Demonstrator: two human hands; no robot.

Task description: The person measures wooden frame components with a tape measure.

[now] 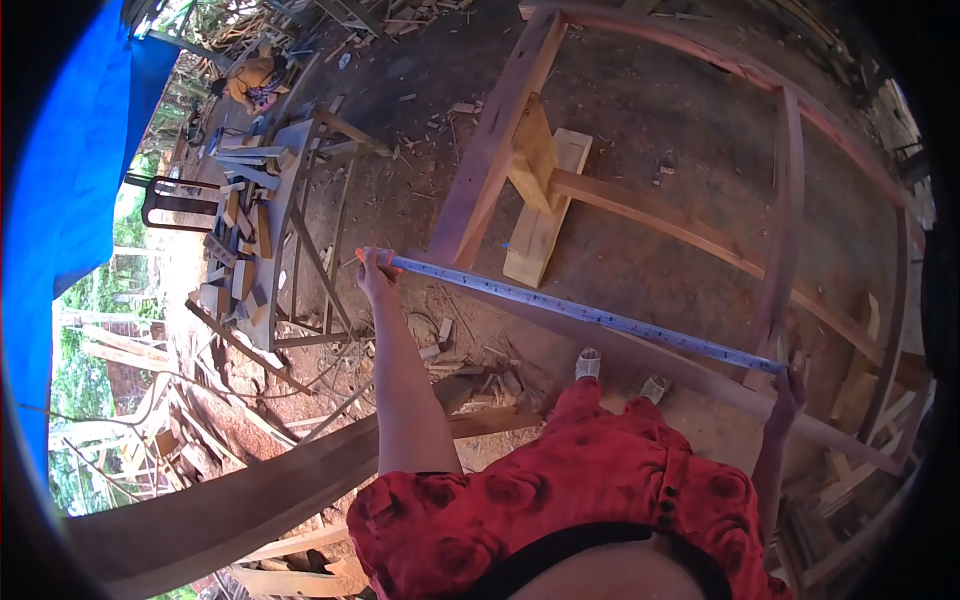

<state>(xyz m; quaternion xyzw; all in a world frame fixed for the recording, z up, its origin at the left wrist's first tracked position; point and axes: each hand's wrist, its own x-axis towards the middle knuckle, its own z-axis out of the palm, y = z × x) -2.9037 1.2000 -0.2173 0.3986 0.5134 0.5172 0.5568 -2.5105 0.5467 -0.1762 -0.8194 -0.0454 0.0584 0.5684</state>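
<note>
A long pale measuring tape with dark markings runs straight between my hands, along the near rail of a wooden frame. My left hand is closed around the tape's left end, where something orange shows at the fingers, just off the frame's left corner. At the other end, my right hand is closed on the tape beside the rail, close to a crosspiece. The fingers of that hand are partly in shadow.
A work table piled with wood offcuts stands at left. Yellowish boards support the frame from below. A thick beam lies at lower left. Wood scraps litter the dirt floor. Another person bends down far off at upper left.
</note>
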